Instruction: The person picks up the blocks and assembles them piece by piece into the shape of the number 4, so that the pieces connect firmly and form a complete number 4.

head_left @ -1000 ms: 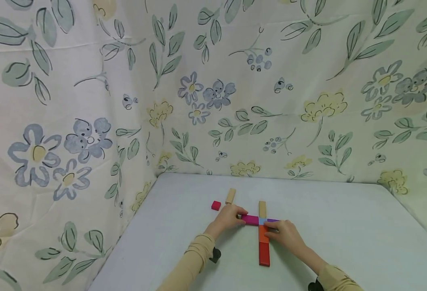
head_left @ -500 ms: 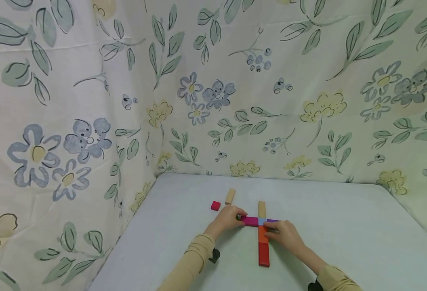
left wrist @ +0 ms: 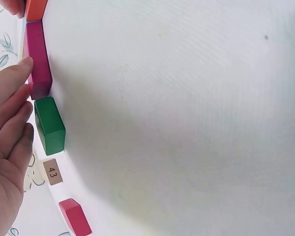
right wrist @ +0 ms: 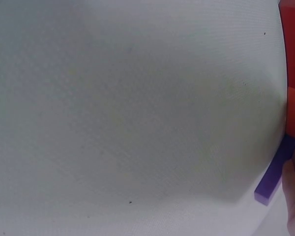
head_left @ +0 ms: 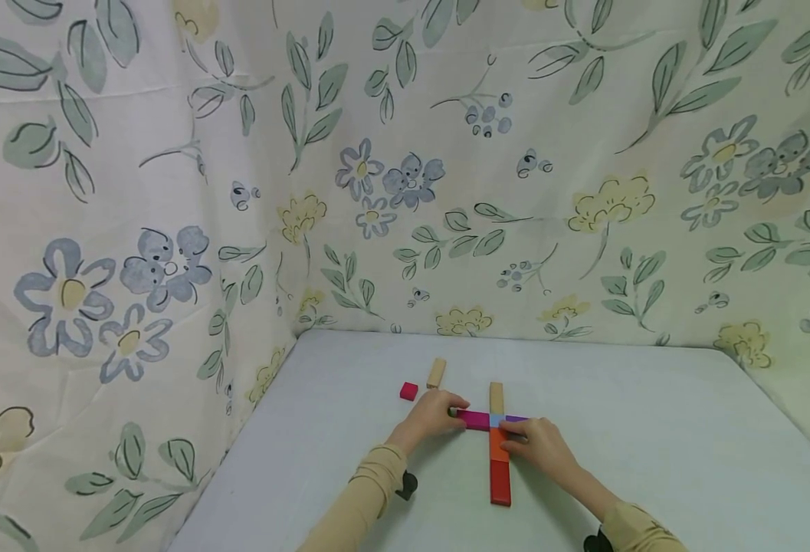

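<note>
The person's left hand (head_left: pixel 435 412) had a narrow grip, thumb and forefinger on either side of the left end of a magenta rectangular block (head_left: pixel 473 419), which lay flat on a white worktop (head_left: pixel 618 429). A green rectangular block (left wrist: pixel 50 125) was just beyond that end, beside the other fingers and mostly hidden from the head view.

The right hand (head_left: pixel 546 447) bent its fingers over the centre of a cross of blocks. Its fingertips touched a dark purple rectangular block (right wrist: pixel 275 169), and its thumb was at an orange rectangular block (head_left: pixel 499 443); whether that grip pinched anything could not be told.

At the middle of the cross sat a light blue block (head_left: pixel 497 420), between the magenta and purple blocks. A beige wooden block (head_left: pixel 497 397) formed the far arm, while the orange block and a red rectangular block (head_left: pixel 500 481) made the near one, end to end.

Past the left hand lay a second beige wooden block (head_left: pixel 436 372), its end marked 43, and a small pinkish-red block (head_left: pixel 408 391) lay near it. White floral fabric (head_left: pixel 405 192) hung behind.
</note>
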Available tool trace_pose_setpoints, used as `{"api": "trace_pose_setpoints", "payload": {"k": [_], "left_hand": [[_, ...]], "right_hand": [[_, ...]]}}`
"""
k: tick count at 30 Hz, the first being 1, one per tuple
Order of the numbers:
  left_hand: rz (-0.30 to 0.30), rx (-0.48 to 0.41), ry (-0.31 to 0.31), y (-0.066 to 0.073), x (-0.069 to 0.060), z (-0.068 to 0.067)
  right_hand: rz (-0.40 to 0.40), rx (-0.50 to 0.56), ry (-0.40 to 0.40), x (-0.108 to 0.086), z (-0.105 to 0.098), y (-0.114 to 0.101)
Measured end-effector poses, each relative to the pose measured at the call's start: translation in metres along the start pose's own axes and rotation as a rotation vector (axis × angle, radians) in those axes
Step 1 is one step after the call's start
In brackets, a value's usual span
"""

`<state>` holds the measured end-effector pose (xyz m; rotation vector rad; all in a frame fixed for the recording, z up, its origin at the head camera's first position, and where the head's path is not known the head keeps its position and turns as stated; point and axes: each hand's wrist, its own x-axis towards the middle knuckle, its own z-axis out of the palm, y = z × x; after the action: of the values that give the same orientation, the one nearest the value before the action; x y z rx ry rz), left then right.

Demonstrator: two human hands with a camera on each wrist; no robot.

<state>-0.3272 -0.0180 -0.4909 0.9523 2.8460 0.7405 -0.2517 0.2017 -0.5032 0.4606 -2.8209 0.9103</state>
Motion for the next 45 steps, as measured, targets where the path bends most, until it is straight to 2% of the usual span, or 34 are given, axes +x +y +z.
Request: {"api": "trace_pose_setpoints", "payload": {"k": [5,10,14,18,24,28,34,40,45], "left_hand": [[-0.015,-0.152,0.026,-0.003,-0.003,-0.002],[-0.051,-0.319,0.052,-0.008,-0.005,-0.007],[-0.064,-0.389,0.066,-0.011,-0.005,-0.013],[-0.084,-0.405,0.068,-0.015,-0.005,-0.022],[-0.069,-0.379,0.104,-0.021,-0.006,-0.035],[-0.071,-0.396,0.117,-0.026,-0.009,-0.039],[-0.087,-0.455,0.113,-0.033,-0.017,-0.03],[-0.083,-0.441,0.127,-0.043,-0.022,-0.014],[-0.096,-0.42,0.136,-0.047,-0.023,-0.008]], "right_hand": [[-0.015,-0.026,0.012,0.001,0.001,0.001],[0.008,-0.019,0.005,0.0,0.001,-0.002],[0.028,-0.014,0.003,-0.001,0.001,-0.004],[0.006,-0.042,0.021,-0.001,-0.001,-0.005],[-0.018,-0.048,0.033,-0.002,-0.001,-0.006],[-0.015,-0.035,0.022,-0.002,-0.002,-0.006],[-0.007,-0.026,0.014,-0.001,-0.002,-0.005],[0.005,-0.021,0.005,-0.001,0.0,-0.002],[0.01,-0.005,-0.009,0.0,0.001,0.0]]}}
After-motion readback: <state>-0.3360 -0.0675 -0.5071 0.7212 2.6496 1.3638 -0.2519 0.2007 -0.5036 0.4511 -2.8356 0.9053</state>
